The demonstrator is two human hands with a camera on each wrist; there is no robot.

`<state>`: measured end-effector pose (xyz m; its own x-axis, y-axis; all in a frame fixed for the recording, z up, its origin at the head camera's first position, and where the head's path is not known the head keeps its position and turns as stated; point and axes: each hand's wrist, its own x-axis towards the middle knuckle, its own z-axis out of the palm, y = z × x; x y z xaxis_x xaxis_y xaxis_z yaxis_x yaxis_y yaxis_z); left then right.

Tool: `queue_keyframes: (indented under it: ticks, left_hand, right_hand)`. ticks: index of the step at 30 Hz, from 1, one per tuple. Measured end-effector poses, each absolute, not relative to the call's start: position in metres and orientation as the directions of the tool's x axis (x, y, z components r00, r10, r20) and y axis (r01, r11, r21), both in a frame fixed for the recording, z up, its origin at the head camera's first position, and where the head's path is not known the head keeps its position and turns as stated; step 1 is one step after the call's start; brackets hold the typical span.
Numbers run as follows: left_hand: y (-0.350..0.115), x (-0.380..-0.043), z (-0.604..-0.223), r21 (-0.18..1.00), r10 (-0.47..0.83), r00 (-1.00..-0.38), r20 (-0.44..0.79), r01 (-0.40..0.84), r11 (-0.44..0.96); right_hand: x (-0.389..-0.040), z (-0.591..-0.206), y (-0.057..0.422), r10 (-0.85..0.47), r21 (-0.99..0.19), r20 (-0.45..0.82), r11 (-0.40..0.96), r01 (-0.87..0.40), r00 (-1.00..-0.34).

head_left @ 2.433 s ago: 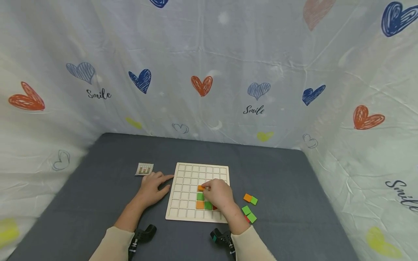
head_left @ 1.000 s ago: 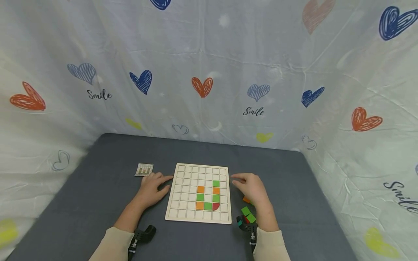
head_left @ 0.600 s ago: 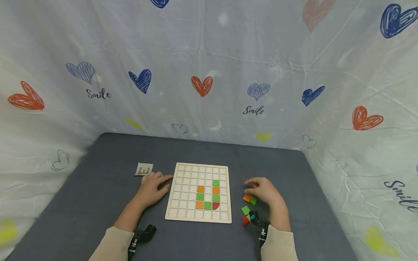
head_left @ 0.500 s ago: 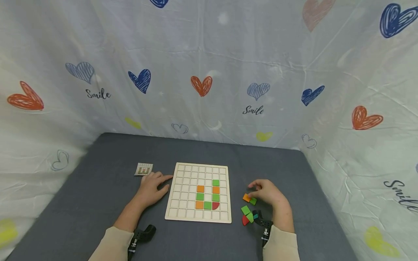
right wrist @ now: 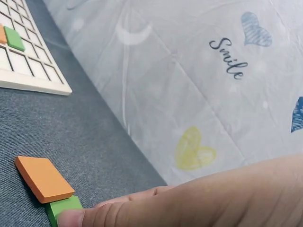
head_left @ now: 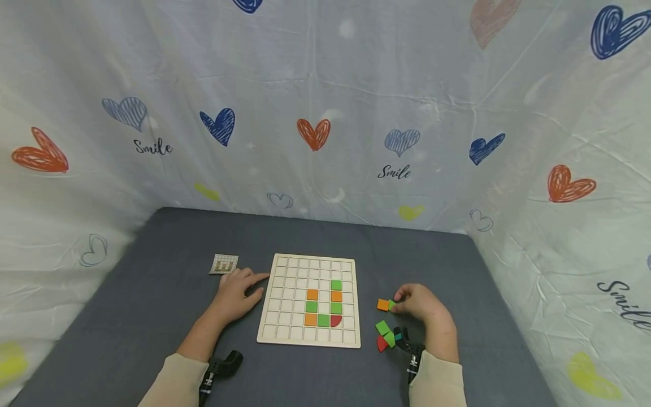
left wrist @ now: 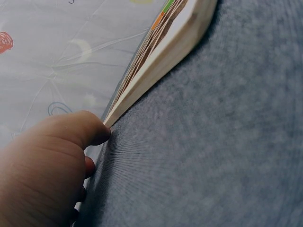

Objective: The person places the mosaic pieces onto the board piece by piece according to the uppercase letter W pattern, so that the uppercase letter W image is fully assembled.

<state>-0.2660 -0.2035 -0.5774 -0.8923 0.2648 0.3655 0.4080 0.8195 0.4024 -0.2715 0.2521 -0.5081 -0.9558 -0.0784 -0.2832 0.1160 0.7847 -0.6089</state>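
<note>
Green tile [right wrist: 66, 204] sits pinched in right hand [head_left: 421, 302] – left hand [head_left: 237, 294], relaxed, touches board [head_left: 287, 294].

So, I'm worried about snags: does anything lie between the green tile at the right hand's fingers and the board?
Yes, the orange tile: it lies right beside the green tile, on the side toward the board. Past it, nothing visible stands before the board's right edge.

Person's arms forward, well apart from where I stand. Left hand [head_left: 235, 295] back up, index finger extended, thumb spread off it. Right hand [head_left: 419, 302] angled inward from right forearm [head_left: 441, 339], thumb and index in a pinch.
</note>
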Motion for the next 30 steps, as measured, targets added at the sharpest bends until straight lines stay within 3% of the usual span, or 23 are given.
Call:
queue_keyframes:
  ticks: [8,24,30]
  left_hand:
    - [-0.203,-0.267,-0.577,0.407,0.26,-0.891,0.373,0.409,0.817]
    - [-0.201,-0.269,-0.579,0.429,0.24,-0.899,0.366,0.392,0.814]
    - [-0.202,-0.267,-0.578,0.429,0.245,-0.899,0.363,0.394,0.813]
  right_hand:
    - [-0.271,-0.507,0.254,-0.042,-0.573,-0.322,0.804,0.159,-0.946]
    - [-0.265,-0.481,0.249,-0.061,-0.336,-0.172,0.942,0.0,-0.983]
    - [-0.253,-0.469,0.235,-0.105,-0.368,-0.094,0.928,-0.064,-0.99]
